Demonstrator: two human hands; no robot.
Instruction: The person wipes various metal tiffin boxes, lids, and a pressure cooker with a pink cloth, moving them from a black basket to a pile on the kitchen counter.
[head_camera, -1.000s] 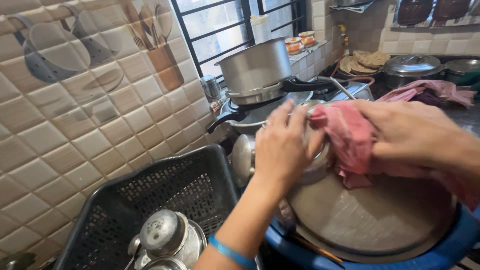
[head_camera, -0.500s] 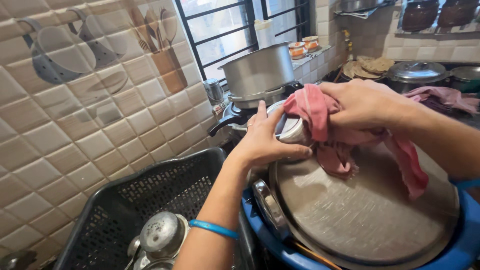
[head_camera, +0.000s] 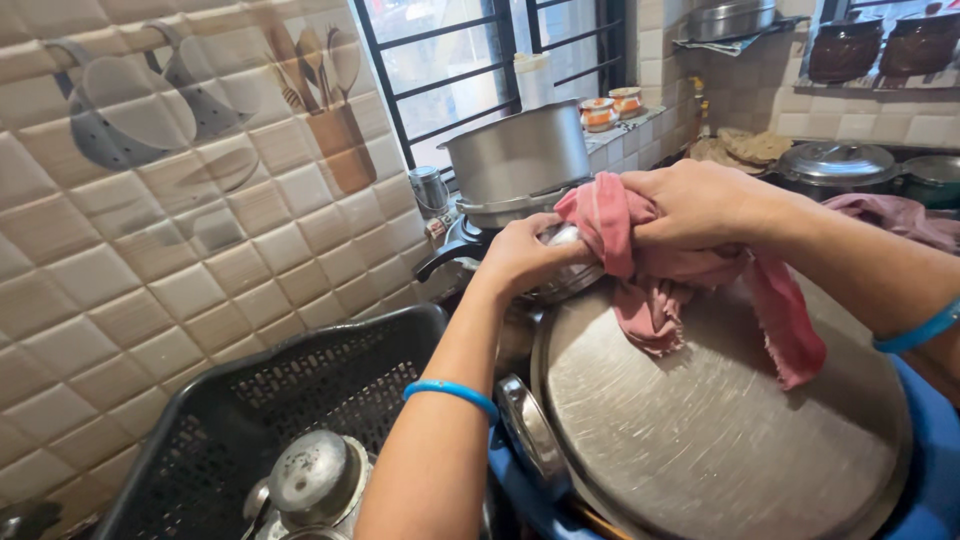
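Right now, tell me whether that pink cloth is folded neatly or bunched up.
Bunched up. The right hand grips the pink cloth in a crumpled wad against a small steel vessel, loose ends trailing over the big steel plate.

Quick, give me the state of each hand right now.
Left hand: closed around a small steel vessel, holding it.
Right hand: closed on a pink cloth, pressing it against the vessel.

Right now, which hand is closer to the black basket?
The left hand. It grips a small steel bowl just past the black basket and above it. The right hand is farther right, holding a pink cloth above the big steel plate.
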